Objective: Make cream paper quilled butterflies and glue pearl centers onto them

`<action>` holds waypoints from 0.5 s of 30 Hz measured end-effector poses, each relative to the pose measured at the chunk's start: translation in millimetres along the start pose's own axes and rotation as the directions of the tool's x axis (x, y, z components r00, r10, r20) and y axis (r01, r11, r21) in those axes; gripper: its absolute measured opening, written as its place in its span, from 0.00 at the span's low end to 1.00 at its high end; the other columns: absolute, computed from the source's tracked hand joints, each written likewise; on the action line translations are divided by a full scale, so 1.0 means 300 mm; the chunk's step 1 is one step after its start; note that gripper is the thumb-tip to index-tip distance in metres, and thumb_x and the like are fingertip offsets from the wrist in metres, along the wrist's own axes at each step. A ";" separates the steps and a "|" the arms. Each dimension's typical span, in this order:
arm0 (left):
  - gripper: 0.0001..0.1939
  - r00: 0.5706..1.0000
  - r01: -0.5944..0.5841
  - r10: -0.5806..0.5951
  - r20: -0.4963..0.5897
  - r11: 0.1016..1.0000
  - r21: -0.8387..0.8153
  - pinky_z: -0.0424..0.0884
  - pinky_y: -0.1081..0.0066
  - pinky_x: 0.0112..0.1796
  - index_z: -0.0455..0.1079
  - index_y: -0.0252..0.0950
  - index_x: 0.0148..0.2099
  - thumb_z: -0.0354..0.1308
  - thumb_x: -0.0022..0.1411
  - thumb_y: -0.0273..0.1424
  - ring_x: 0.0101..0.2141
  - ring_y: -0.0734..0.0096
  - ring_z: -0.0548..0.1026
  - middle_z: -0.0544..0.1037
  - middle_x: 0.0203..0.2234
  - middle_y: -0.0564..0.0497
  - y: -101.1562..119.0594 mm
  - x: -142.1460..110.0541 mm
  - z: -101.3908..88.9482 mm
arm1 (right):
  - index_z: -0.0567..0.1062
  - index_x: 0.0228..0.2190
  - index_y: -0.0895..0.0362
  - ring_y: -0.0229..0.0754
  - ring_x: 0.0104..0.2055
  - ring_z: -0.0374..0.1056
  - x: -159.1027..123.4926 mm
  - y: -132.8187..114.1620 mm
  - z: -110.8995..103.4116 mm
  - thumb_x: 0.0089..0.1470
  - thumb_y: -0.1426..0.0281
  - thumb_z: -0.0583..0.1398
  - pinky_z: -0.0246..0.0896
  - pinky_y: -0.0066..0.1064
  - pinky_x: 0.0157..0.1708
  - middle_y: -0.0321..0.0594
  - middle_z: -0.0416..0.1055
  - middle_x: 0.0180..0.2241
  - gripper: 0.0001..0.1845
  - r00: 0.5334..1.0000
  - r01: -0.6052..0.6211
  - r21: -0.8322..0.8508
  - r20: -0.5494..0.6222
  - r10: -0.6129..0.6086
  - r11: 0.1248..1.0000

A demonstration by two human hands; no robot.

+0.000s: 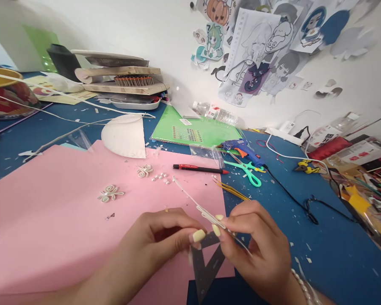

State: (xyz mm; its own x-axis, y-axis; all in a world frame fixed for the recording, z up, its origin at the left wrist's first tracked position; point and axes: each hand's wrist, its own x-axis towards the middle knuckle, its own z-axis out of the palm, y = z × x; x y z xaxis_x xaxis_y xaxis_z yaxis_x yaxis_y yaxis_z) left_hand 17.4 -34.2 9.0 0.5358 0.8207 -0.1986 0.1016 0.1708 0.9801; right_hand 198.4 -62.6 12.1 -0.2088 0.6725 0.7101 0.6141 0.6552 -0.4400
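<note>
Right hand [257, 239], lower right of the frame: thumb and forefinger pinch a looped white strip [209, 217] near its folded part, closed down to the strip's thickness. The strip's long axis runs obliquely, from a free end near the centre of the frame down to a thin tail lying against the right hand's fingers. Its folded part lies to the upper left of the right hand's grip, and the single length beyond it points away from both hands.

Left hand [167, 239], lower centre: thumb and forefinger are drawn close together, just below and to the left of the folded part; whether they hold anything or touch the strip cannot be told. Of the two, the right hand is nearer the strip, being in contact with it.

Beneath the hands, a grey set square [203, 277] overlaps the edge of the pink sheet [51, 212] on the blue desk [305, 241]. Beyond, toward the centre, lie white beads [161, 177], two scrolled ornaments [110, 193] and yellow tweezers [231, 189].
</note>
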 end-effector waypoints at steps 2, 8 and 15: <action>0.06 0.995 0.092 -0.086 0.056 0.990 -0.103 0.64 0.76 0.31 0.77 0.42 0.30 0.59 0.54 0.32 0.29 0.71 0.70 0.77 0.26 0.56 0.001 0.009 0.008 | 0.70 0.28 0.59 0.32 0.25 0.64 -0.006 -0.007 0.009 0.49 0.78 0.57 0.62 0.23 0.24 0.36 0.67 0.22 0.03 0.999 0.030 -0.001 0.020 -0.030 1.000; 0.09 0.990 0.142 -0.144 -0.001 0.974 -0.177 0.63 0.76 0.30 0.76 0.39 0.26 0.61 0.51 0.38 0.25 0.73 0.68 0.73 0.20 0.56 -0.003 0.012 0.004 | 0.71 0.28 0.61 0.33 0.24 0.64 -0.011 -0.016 0.019 0.50 0.79 0.57 0.62 0.23 0.23 0.37 0.68 0.22 0.03 0.998 0.043 0.035 0.054 -0.044 0.998; 0.16 0.913 0.013 -0.026 -0.406 0.999 -0.033 0.64 0.78 0.41 0.68 0.53 0.46 0.61 0.53 0.41 0.47 0.69 0.67 0.73 0.44 0.60 0.012 0.025 -0.044 | 0.74 0.31 0.63 0.32 0.31 0.67 0.023 0.021 -0.030 0.52 0.79 0.58 0.63 0.21 0.31 0.40 0.71 0.27 0.04 0.975 -0.004 0.102 0.223 -0.019 0.995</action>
State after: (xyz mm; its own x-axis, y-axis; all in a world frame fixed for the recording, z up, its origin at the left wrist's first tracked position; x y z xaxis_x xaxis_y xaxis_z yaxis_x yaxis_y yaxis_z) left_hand 10.7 -20.2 10.8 0.1460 0.9668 -0.2098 0.0807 0.1997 0.9765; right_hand 207.8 -56.9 19.2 -0.3848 0.7196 0.5781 0.5338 0.6844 -0.4966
